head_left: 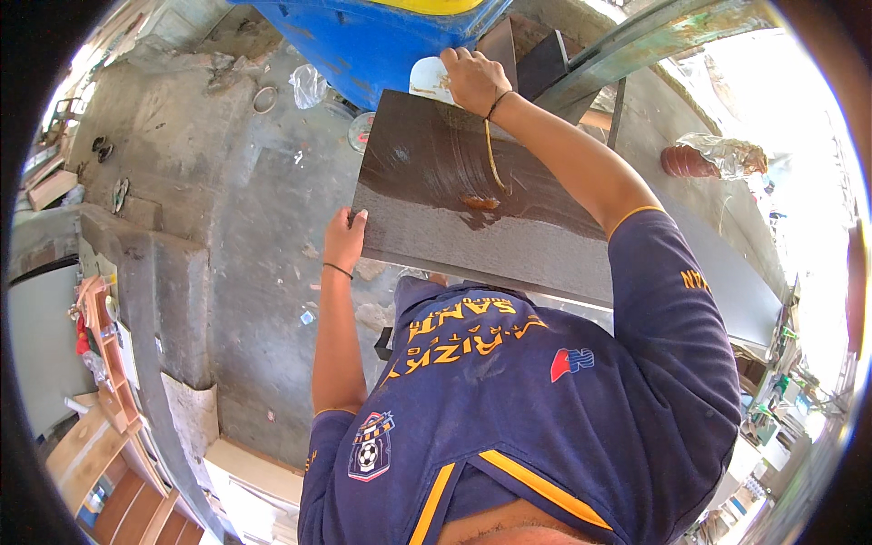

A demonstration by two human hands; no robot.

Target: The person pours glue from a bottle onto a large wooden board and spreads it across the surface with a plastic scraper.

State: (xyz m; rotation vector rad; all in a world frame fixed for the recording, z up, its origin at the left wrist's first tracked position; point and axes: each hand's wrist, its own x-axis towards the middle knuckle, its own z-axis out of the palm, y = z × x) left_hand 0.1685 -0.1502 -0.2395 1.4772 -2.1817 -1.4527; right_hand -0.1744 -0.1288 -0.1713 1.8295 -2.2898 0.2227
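Observation:
A dark brown board [481, 241] lies across in front of me; its far part has a wet, glossy coat with streak marks and its near strip looks dull. My left hand [343, 238] grips the board's left edge, thumb on top. At the far edge my right hand [475, 82] is closed on a flat white spreader [429, 80] with yellowish smears on it. A thick amber blob of glue [480, 203] sits mid-board, and a yellow strand of glue [494, 160] runs from near my right wrist toward it.
A blue bin [363, 45] stands just beyond the board. A metal post [663, 45] slants at the far right. On a surface at right rests a reddish-brown jar with crumpled plastic [713, 159]. Wooden shelving [109, 436] and a low concrete ledge [145, 300] are at left.

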